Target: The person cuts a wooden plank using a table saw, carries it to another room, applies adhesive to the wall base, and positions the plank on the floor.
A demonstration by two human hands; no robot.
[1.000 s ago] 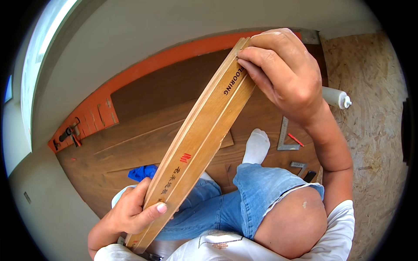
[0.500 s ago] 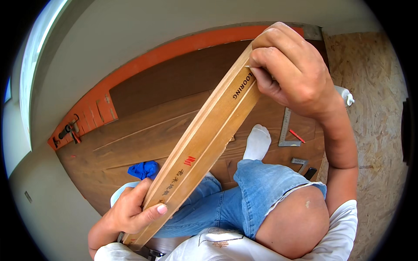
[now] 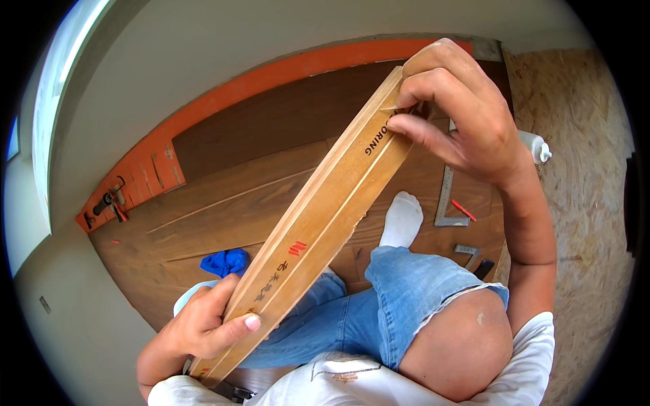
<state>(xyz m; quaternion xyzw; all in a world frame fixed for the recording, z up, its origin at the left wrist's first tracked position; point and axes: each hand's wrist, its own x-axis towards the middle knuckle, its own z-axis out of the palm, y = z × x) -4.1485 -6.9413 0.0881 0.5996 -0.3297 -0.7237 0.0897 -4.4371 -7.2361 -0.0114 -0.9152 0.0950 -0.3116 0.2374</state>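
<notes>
A long, narrow flooring plank (image 3: 321, 203), tan underside up with printed marks, slants across my lap from lower left to upper right. My left hand (image 3: 206, 321) grips its lower part, thumb on the face and fingers around the edge. At the upper end, my right hand (image 3: 467, 111) is open, thumb and index finger apart at the plank's face. A small pale wood sliver (image 3: 388, 108) sticks up by the index fingertip. Some of the right hand's fingers are bent and partly hidden, so I cannot tell whether they touch the plank's end.
Brown floorboards (image 3: 223, 210) run to an orange strip (image 3: 271, 71) along the wall. A black tool (image 3: 105, 203) lies far left, a blue cloth (image 3: 225, 262) nearer. At right are a metal square (image 3: 445, 196), a red pencil (image 3: 464, 210), a smaller square (image 3: 467, 252) and a white bottle (image 3: 538, 147).
My right thumb and index finger have moved apart from a pinch at the plank's edge, and the hand has shifted slightly right. My left hand keeps its grip.
</notes>
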